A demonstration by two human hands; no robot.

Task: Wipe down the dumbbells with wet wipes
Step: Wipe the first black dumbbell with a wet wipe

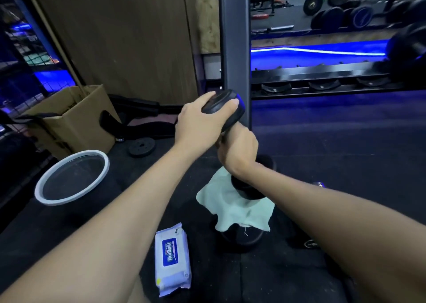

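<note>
While the dumbbell [230, 118] is standing upright off the floor, both hands are holding it.
Right hand [237, 150] is wrapping the handle, left hand [200, 120] is cupping the top head — bottom head is sitting over a pale green cloth [232, 212], wet wipes pack [172, 260] lying just beside it, white-rimmed bowl [72, 177] further left.

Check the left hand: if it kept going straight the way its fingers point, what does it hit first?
The left hand already grips the dumbbell head; beyond that, probably the dark rack post, though depth is unclear.
</note>
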